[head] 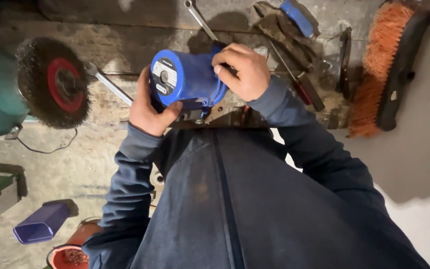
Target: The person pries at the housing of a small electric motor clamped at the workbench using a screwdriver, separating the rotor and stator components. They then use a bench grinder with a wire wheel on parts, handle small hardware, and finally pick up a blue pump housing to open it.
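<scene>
Nearest is the person's dark blue jacket point(235, 199), soft cloth with a seam down its middle. At near left on the rough concrete floor point(65, 169) lie a purple plastic scoop point(41, 224) and a red round tub point(70, 256). Above the jacket both hands hold a blue cylindrical motor housing point(187, 79), smooth painted metal with a round label plate on its end, over the bench edge. The left hand point(148, 109) cups it from below at the left, thumb pressed under the end face. The right hand point(242, 69) wraps over the top, fingers curled tight on the body. To the left stands a round wire brush wheel point(53, 82), bristly steel with a red hub. Farther off on the dusty workbench point(140, 30) lie a chrome wrench point(200, 20), a red-handled screwdriver point(297, 82) and, far right, an orange-bristled broom head point(386, 65).
</scene>
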